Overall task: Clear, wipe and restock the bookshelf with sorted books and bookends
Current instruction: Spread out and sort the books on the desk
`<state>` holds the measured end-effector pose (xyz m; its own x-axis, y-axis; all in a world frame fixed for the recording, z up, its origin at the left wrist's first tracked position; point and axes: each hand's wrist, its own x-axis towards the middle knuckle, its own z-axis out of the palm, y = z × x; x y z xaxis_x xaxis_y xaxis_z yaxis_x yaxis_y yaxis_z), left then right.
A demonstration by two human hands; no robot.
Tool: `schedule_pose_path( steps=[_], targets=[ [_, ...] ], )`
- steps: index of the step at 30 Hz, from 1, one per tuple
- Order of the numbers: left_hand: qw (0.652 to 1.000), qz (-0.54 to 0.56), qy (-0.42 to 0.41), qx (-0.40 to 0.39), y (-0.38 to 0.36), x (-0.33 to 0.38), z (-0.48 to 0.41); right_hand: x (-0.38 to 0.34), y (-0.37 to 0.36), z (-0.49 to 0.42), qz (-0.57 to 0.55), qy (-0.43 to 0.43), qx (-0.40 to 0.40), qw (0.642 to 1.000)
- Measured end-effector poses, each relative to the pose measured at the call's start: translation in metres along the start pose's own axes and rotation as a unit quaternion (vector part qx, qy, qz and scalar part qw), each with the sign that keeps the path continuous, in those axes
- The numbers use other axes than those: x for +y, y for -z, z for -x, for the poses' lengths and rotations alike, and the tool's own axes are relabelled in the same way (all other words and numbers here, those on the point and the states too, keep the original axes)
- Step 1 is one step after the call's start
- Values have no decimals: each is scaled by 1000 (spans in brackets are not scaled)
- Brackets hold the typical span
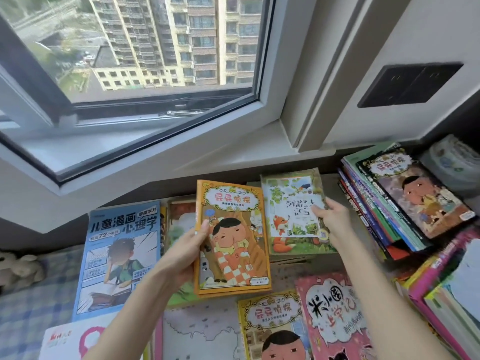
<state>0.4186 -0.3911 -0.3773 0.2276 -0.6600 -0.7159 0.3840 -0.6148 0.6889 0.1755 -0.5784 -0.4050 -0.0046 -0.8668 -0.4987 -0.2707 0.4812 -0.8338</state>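
Left hand [193, 249] pinches the orange book [231, 240] at its left edge, thumb across the cover, book held raised. Right hand [331, 219] pinches the right edge of the green fox book [293, 211], which lies on its pile [288, 257]. Risk: the orange book's side far from the thumb is unsupported and may sag and slip free.

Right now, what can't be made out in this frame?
Head view only:
1. Picture book: mostly covered by the orange book in the left hand.
2. Yellow book: cut off by the bottom edge.
3. Book stack: spine lettering too small.
4. Plush toy: blurred, at the left edge.
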Motion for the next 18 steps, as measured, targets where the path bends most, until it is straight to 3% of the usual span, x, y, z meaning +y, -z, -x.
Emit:
schedule_pose_path(
  steps=[3, 6, 8, 10, 13, 16, 18],
  targets=[
    [1000, -2, -21, 18, 12, 6, -1, 2, -17, -4, 97, 40, -19, 994],
    [999, 38, -36, 2, 13, 21, 2, -5, -15, 4, 332, 94, 36, 938],
    [998, 51, -31, -20, 4, 25, 5, -10, -3, 21, 280, 90, 13, 956],
    [998, 41, -27, -42, -11, 23, 10, -13, 8, 48, 116, 37, -85, 989],
    [993, 41, 24, -107, -46, 5, 19, -1, 20, 88, 78, 2, -191, 979],
    [978, 30, 77, -194, -75, -19, 30, 33, 28, 112, 122, 22, -127, 984],
    [972, -15, 80, -219, -80, -34, 37, 59, 38, 122, 99, -16, -94, 990]
  ],
)
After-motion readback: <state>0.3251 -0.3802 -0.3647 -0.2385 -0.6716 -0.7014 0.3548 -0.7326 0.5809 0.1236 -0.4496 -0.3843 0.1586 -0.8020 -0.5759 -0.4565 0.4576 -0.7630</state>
